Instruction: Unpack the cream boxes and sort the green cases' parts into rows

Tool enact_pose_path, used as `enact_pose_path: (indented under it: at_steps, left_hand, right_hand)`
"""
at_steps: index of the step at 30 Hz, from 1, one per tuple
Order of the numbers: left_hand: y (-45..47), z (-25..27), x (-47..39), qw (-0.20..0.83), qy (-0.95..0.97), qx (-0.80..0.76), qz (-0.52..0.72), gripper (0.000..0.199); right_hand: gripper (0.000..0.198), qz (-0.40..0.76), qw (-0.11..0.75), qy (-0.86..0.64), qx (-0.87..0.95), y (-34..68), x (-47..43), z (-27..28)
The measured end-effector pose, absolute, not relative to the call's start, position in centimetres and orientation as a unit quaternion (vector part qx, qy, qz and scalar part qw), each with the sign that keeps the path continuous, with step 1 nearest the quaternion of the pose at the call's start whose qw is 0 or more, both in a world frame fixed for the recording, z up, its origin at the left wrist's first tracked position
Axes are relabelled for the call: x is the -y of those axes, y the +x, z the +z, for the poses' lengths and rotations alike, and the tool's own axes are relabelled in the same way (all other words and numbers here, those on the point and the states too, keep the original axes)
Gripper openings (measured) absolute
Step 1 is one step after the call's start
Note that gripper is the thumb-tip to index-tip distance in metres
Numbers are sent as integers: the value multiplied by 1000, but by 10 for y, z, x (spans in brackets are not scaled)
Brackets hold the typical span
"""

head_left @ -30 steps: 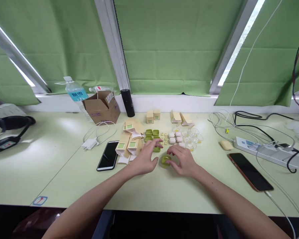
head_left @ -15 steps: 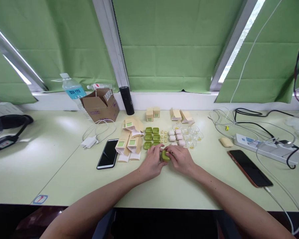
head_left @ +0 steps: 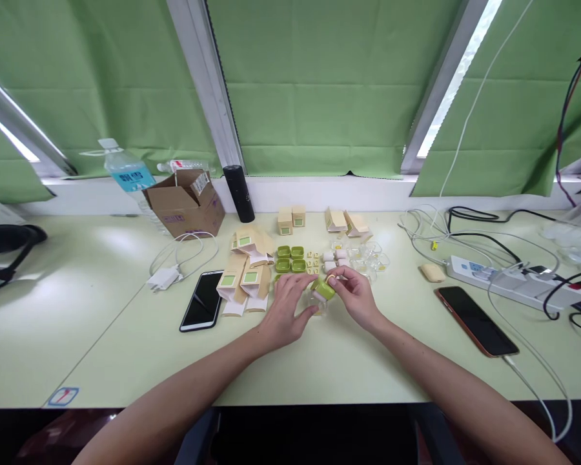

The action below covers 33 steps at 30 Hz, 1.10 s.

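Carefully now: green plastic tub [head_left: 324,290] pinched between thumb and fingertips of the right hand [head_left: 356,300], tilted, with a small yellow piece [head_left: 330,279] at its far right side, by the fingertips. A narrow pinch, probably best kept light and close to the rim, away from the yellow piece. Just to the near left, a clear cup [head_left: 314,302], partly hidden by fingers and by the tub; contact between cup and tub impossible to tell from here.

Left hand [head_left: 285,311] curved wide, thumb and fingertips well apart, on the left of cup and tub; no firm hold visible. Well placed, seemingly, for steadying from the left: use the thumb on the near side and fingertips on the far side, with even pressure and no squeezing. Level the tub with a turn of the right wrist rather than a push.

Mind the far side too: green tubs [head_left: 283,265] in rows just beyond the left fingers, tiny yellow pieces [head_left: 312,263] between, and whitish blocks [head_left: 341,254] just beyond the right fingertips, all easily knocked. Keep both wrists low and movements short.
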<state>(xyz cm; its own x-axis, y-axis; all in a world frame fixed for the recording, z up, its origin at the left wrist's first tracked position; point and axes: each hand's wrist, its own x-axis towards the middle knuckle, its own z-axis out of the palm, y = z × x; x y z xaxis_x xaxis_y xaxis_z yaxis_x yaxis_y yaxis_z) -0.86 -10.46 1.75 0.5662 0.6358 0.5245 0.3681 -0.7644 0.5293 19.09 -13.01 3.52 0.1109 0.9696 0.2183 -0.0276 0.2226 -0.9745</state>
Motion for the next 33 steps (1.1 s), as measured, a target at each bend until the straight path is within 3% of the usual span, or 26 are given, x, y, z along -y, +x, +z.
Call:
enact_pose_path:
  at_steps: [8,11,16,19,22,25,33]
  left_hand:
    - [-10,9,101,190,862,-290,370,36]
    - [-12,4,95,202,811,-330,439,38]
    - [-16,-4,79,249,709,-388,534,43]
    - [-15,-6,72,279,680,-398,549,43]
    - [-14,-6,72,285,674,-402,550,43]
    - [-13,-6,75,277,679,-405,546,45]
    - [-14,-7,80,280,690,-401,534,45]
  right_hand:
    - [31,424,576,-451,533,182,139,30]
    - [22,329,561,-445,616,188,139,29]
    - [13,-12,385,-418,823,199,140,28]
    - [9,-63,264,-433,859,201,139,30]
    - [6,-55,214,-444,868,201,139,30]
    - [9,-39,232,-439,867,201,137,30]
    - [14,37,403,-485,776,243,140,84]
